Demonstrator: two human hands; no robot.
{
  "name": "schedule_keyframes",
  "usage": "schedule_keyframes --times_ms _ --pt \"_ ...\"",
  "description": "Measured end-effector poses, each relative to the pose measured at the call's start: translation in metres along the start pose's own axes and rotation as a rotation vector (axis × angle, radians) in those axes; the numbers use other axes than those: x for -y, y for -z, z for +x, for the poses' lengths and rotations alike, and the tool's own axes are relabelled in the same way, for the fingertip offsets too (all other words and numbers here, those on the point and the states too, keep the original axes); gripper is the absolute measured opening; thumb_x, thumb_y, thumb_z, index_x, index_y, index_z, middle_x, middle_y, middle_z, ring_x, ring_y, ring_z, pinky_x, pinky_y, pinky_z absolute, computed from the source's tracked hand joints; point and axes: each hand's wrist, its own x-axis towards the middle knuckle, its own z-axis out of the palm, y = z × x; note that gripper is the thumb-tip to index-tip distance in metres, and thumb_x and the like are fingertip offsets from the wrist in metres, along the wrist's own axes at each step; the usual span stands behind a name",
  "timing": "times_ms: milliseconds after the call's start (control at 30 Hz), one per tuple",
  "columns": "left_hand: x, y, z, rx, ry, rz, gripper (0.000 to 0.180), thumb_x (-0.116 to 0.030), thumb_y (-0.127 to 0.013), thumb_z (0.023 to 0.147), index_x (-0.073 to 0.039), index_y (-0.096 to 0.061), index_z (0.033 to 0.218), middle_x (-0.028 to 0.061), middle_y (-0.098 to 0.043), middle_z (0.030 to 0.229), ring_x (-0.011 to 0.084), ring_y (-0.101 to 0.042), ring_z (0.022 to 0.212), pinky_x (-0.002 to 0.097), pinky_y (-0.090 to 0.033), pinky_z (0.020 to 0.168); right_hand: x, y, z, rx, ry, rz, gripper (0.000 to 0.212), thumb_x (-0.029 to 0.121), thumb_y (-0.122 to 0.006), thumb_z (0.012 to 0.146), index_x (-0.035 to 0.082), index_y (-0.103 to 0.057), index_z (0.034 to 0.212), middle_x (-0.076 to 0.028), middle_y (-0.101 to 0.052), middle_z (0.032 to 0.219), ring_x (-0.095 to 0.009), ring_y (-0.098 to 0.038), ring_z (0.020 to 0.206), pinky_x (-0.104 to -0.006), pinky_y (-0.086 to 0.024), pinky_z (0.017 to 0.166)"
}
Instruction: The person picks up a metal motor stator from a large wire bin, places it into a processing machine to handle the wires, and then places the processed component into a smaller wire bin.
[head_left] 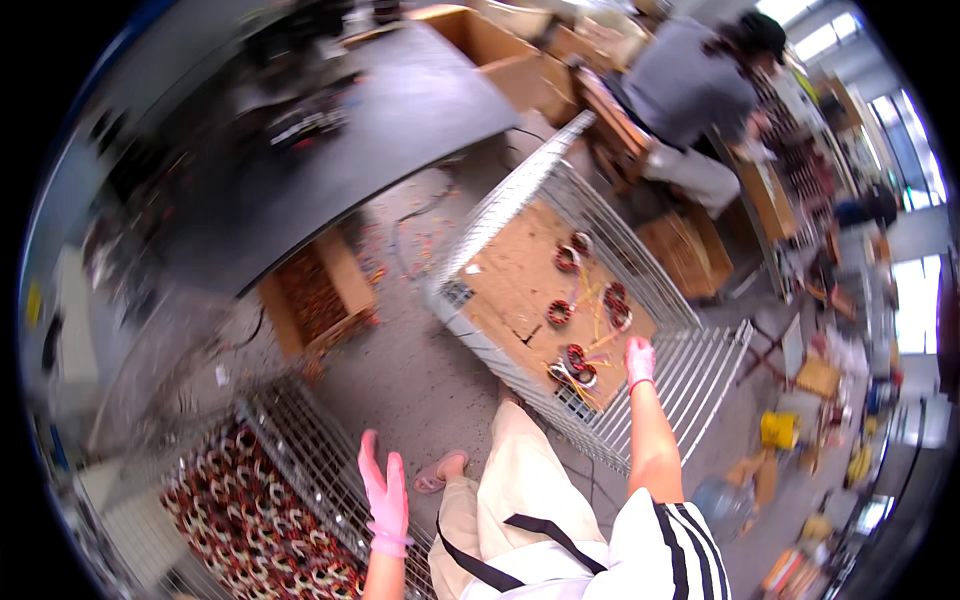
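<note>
My left hand [383,500], in a pink glove, is held in the air with its fingers apart and nothing in it. It is beside a wire mesh cage [300,425] packed with several rows of wound coil rings [255,500]. My right hand [640,362], also gloved in pink, is closed on the edge of a second wire mesh cage [690,385], in front of me. Brown cardboard [510,270] lines that cage's floor. Several ring-shaped copper coils with white bindings and loose yellow leads lie on it, among them one ring [559,314] near the middle.
A dark table [420,110] stands at the far left, with an open cardboard box [345,270] of small reddish pieces beneath its edge. Beyond the cage a person in grey [685,80] sits working. Scraps litter the floor. A yellow container [780,430] is on the right.
</note>
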Motion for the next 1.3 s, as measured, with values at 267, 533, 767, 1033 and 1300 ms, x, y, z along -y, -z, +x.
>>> schedule_keyframes --times_ms 267,533,767,1033,1300 --pt "-0.013 -0.195 0.209 -0.102 -0.43 0.794 0.079 -0.037 -0.065 0.087 0.004 -0.028 0.145 0.0261 -0.022 0.151 0.0403 -0.023 0.139 0.0491 -0.02 0.115 -0.128 -0.099 0.004 0.554 -0.172 -0.102 0.041 0.042 -0.056 0.085 0.009 -0.069 0.104 -0.017 -0.069 0.093 -0.03 -0.067 0.09 -0.042 -0.05 0.079" --pt "0.019 -0.235 0.251 -0.324 -0.415 1.198 0.074 -0.037 -0.058 0.095 0.001 -0.023 0.148 0.0243 -0.019 0.15 0.0373 -0.024 0.138 0.0515 -0.024 0.112 -0.08 -0.271 0.114 0.465 0.154 -0.267 0.044 0.034 -0.062 0.085 0.008 -0.056 0.119 -0.015 -0.058 0.119 -0.032 -0.056 0.109 -0.0412 -0.046 0.092" --pt "0.024 -0.24 0.255 -0.334 -0.376 1.214 0.07 -0.03 -0.057 0.096 -0.001 -0.021 0.149 0.0193 -0.019 0.154 0.0325 -0.023 0.141 0.0444 -0.018 0.115 -0.098 -0.37 0.161 0.347 -0.178 -0.486 0.088 0.02 -0.069 0.082 -0.002 -0.014 0.147 -0.022 -0.058 0.115 -0.037 -0.06 0.104 -0.045 -0.049 0.087" --pt "0.011 -0.239 0.248 -0.253 -0.43 0.985 0.081 -0.036 -0.061 0.093 0.004 -0.017 0.148 0.0262 -0.013 0.152 0.0381 -0.019 0.141 0.0499 -0.018 0.115 -0.02 -0.191 0.114 0.442 -0.509 0.9 0.044 0.02 -0.065 0.091 -0.003 -0.049 0.124 -0.01 -0.061 0.112 -0.015 -0.064 0.091 -0.0299 -0.053 0.07" --pt "-0.053 -0.168 0.152 0.349 0.11 -0.06 0.064 -0.044 -0.05 0.096 0.002 -0.038 0.139 0.016 -0.042 0.14 0.0292 -0.04 0.128 0.0428 -0.03 0.109 0.204 0.05 -0.122 0.854 -0.245 1.294 0.029 0.018 -0.063 0.091 0.001 -0.054 0.113 -0.008 -0.056 0.119 -0.016 -0.059 0.089 -0.035 -0.053 0.085"
